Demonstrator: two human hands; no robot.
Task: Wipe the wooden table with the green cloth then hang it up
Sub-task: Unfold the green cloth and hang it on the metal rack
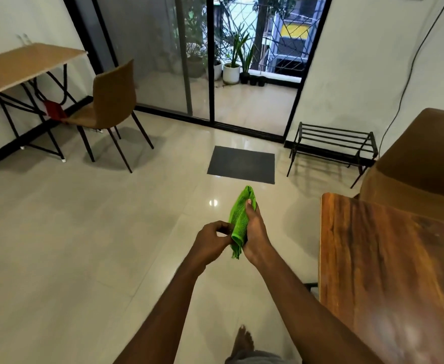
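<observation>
A folded green cloth (pixel 240 218) is held upright in front of me, above the tiled floor. My right hand (pixel 255 232) grips it along its right side, thumb pressed on the upper part. My left hand (pixel 211 241) pinches the cloth's lower left edge with its fingertips. The dark wooden table (pixel 389 271) lies to my right, its left edge a little right of my right forearm. Neither hand touches the table.
A brown chair (pixel 420 158) stands behind the table. A black metal rack (pixel 334 143) sits by the right wall, a dark mat (pixel 242 164) before the glass sliding door. At far left stand a light desk (pixel 24 67) and a second chair (pixel 110 101).
</observation>
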